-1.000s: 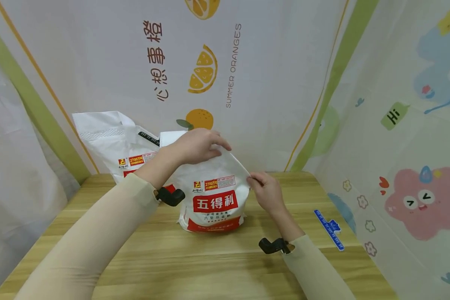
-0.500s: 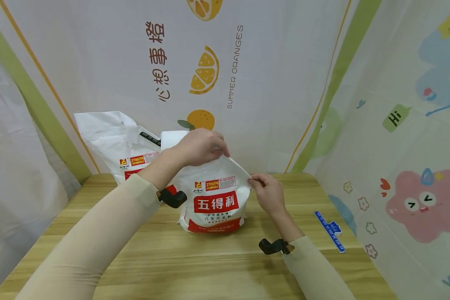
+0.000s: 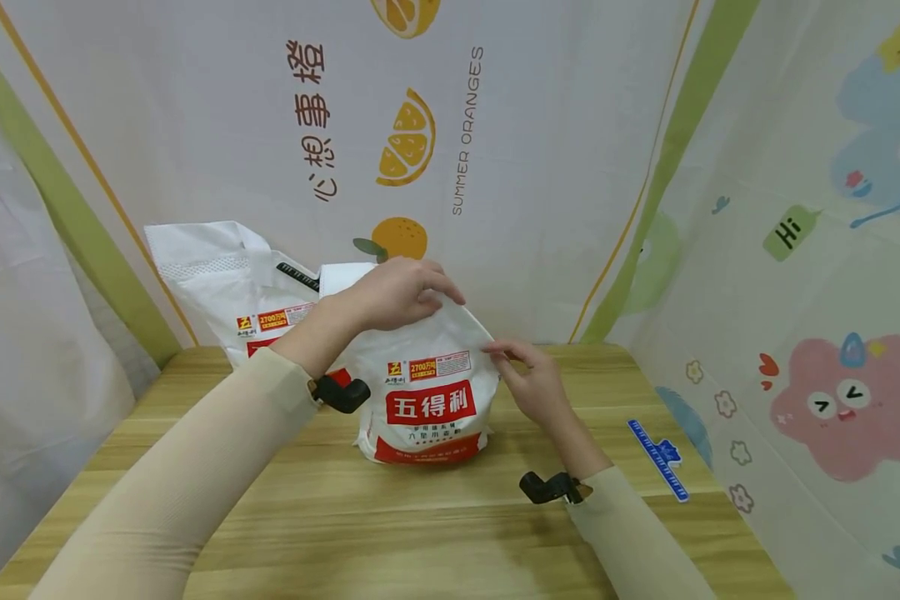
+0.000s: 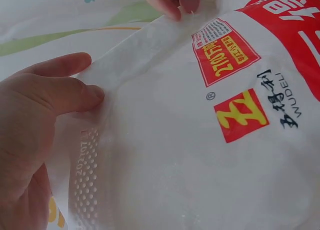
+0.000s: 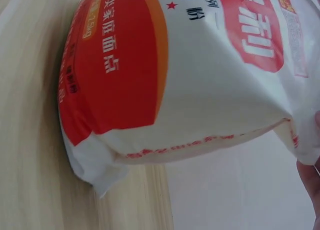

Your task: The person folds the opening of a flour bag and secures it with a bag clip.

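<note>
The front bag [image 3: 429, 406] stands on the table [image 3: 390, 525], rear bag [image 3: 213, 287] behind-left, clip [image 3: 658, 461] at right.

From above, the head camera faces the table's [image 3: 375, 533] far edge; close in, the left wrist camera [image 3: 341, 392] views the nearer Wudeli flour bag's [image 3: 427, 371] top, the right wrist camera [image 3: 546, 488] its base, both sharing its red banner [image 5: 252, 32]

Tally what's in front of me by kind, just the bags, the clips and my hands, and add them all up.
Bags: 2 (front bag, rear bag)
Clips: 2 (blue clip, black clip)
Hands: 2 (left hand, right hand)
Total: 6
</note>
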A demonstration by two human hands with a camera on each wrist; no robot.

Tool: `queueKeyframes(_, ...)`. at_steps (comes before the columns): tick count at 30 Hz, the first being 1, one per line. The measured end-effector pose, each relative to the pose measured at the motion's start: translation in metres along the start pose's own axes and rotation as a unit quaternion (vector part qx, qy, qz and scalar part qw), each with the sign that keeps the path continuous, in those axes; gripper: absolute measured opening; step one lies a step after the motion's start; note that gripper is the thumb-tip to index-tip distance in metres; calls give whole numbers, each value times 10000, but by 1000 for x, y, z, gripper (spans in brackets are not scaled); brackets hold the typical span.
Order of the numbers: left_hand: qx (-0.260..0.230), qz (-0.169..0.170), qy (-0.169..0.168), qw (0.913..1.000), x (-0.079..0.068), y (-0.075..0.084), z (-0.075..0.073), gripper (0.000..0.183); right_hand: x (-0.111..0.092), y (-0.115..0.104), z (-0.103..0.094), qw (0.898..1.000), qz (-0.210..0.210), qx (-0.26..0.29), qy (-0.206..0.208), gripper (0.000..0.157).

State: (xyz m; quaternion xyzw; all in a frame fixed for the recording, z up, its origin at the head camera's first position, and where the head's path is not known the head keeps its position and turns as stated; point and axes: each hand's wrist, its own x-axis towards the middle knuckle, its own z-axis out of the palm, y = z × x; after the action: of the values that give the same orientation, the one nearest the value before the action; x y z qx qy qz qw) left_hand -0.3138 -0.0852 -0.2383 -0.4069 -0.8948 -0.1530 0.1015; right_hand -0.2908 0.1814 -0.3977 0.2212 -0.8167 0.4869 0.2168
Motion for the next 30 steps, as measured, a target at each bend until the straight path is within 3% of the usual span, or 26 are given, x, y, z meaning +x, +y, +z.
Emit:
queueKeyframes(12, 150, 118, 12, 9998, 0, -1, 2, 30, 0, -1, 7, 9999, 44, 20, 94, 24)
queueKeyframes(17, -22, 148, 105, 9998, -3, -2, 3, 20, -2, 1, 4, 9999, 94, 33, 108, 23)
queueKeyframes(20, 162, 164, 80, 9997, -3, -2, 4, 16, -3, 4, 2, 9996, 278, 0, 88, 23)
queueKeyframes(24, 469, -23, -92, 9989, -1, 2, 4, 18, -3, 6, -1, 9990, 448, 2, 70, 23)
queueKeyframes(30, 484, -200, -239, 9983, 0, 5, 1, 16, -3, 4, -2, 9991, 406, 43, 63, 24)
